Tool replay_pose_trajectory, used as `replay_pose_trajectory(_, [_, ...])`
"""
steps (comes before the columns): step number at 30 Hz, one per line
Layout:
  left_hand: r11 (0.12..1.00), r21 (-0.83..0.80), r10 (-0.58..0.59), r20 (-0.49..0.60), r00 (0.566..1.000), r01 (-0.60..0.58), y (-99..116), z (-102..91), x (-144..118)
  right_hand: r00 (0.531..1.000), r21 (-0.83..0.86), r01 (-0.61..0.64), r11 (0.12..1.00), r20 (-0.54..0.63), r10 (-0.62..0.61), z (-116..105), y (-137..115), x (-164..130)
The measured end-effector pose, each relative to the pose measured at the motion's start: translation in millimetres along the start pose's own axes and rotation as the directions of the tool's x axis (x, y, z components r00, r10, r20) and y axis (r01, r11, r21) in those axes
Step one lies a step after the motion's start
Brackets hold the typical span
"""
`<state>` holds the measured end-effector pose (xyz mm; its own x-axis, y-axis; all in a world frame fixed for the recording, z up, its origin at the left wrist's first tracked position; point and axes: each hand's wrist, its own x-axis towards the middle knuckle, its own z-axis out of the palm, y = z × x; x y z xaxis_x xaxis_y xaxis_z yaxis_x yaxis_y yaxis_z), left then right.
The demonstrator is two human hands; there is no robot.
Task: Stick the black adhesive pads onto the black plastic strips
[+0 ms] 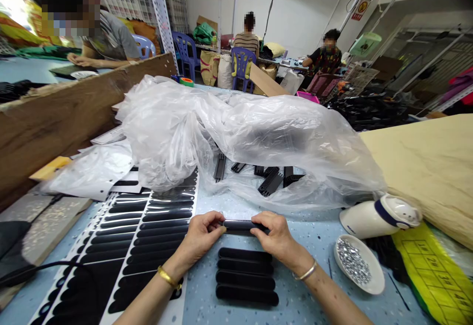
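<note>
the left hand (201, 234) and right hand (278, 234) each pinched one end of a black oblong strip (242, 225), fingers closed on it, keeping it level. four like strips (246, 276) lay stacked in a row just beneath on the bench (314, 231), with the sticker sheet (148, 231) close at the left.

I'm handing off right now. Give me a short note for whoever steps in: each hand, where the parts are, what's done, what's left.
Left hand and right hand: each pinches one end of a black oblong piece, held level just above the table.
Done, as it looks: four like black pieces lie in a neat stack of rows in front of the wrists.
Supply: sheet of black oblong stickers by the left hand; loose black plastic parts under the clear plastic bag.
Near the right hand: white dish of small shiny bits, white appliance lying on its side.
Left: the held piece is not yet set with the four; many stickers remain on the sheet.
</note>
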<state>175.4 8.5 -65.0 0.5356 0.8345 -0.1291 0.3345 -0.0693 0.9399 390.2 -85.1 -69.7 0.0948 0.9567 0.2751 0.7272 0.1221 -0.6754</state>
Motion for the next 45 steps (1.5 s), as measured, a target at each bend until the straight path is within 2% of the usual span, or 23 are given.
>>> replay_pose_trajectory(16, [0.999,-0.037,0.017,-0.029,0.999,-0.018,-5,-0.8,1,1.0,-0.014,-0.002,1.0,0.018,0.002,-2,-4,3])
replay_pose_trajectory(28, [0.996,-0.088,0.012,0.01,1.0,-0.011,-8,-2.9,2,1.0,-0.007,0.0,1.0,0.029,0.0,-1,-2,2])
replay_pose_trajectory(37, [0.968,-0.246,-0.031,0.035,0.999,0.039,-11,-7.2,5,1.0,-0.012,-0.014,1.0,0.024,0.014,0,-3,3])
replay_pose_trajectory(45, [0.973,-0.229,-0.027,0.05,0.998,0.038,-11,-4.8,5,1.0,-0.011,-0.004,1.0,0.015,0.004,1,-3,2])
